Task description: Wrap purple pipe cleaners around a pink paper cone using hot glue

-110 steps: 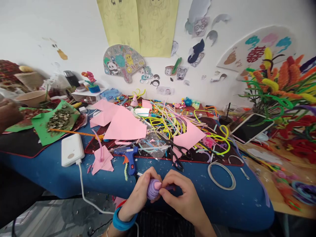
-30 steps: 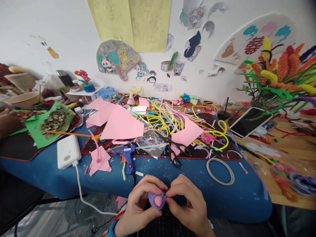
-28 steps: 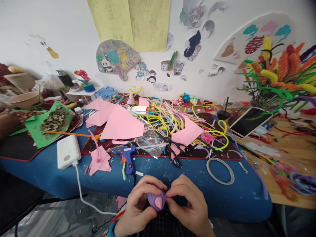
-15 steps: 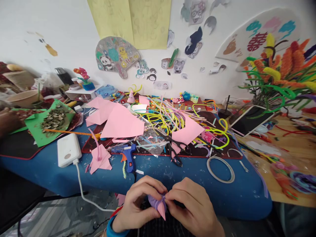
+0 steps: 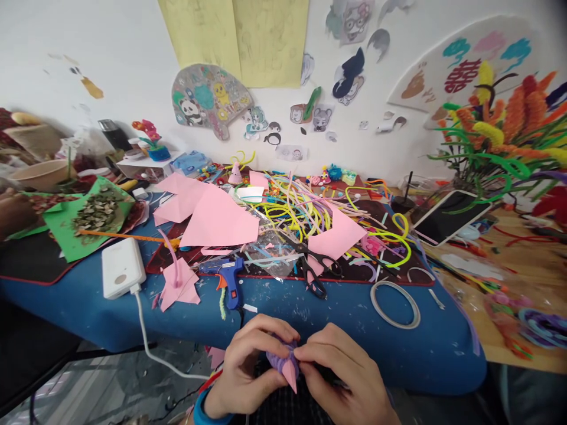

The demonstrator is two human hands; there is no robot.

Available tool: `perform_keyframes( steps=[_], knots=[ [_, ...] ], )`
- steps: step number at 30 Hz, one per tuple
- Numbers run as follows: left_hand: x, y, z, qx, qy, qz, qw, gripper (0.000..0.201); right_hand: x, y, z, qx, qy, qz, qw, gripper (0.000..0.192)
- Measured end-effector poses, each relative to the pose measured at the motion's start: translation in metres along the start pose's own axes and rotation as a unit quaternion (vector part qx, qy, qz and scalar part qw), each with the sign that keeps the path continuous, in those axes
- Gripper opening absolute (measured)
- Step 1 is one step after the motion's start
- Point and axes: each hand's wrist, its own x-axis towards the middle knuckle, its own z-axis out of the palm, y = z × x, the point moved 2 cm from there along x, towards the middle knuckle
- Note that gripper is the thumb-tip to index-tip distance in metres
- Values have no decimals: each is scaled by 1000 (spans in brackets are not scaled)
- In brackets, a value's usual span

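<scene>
Both hands grip a small purple fuzzy pipe-cleaner coil with a pink paper cone [image 5: 286, 363]. The left hand [image 5: 248, 369] cups it; the right hand [image 5: 341, 372] pinches its top. The cone tip points down, towards the person.

The cone [image 5: 290, 373] I pinch is pink, wrapped in purple fuzz. My wristband [image 5: 204, 412] is blue, like the tablecloth [image 5: 345, 319] and the glue gun [image 5: 231, 282] with its orange trigger. The scissors [image 5: 314, 273] are black, the paper sheets [image 5: 221, 221] pink.

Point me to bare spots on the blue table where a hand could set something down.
Bare blue strip along the table's near edge, between glue gun and tape ring; another between power bank and pink scraps. Crowded: the mat with pipe cleaners, pink paper, scissors.
</scene>
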Motion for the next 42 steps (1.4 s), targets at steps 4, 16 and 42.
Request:
perform_keyframes(
  steps=[4,16,42],
  knots=[
    [-2,-2,0,38,8,28,999,24,0,2,1,22,-5,32,999,9],
    [-1,-1,2,76,22,44,996,24,-4,0,7,-6,44,-20,999,16],
    [0,-5,13,-186,-105,-65,975,15,58,47,8,178,-324,-100,924,32]
  ],
)
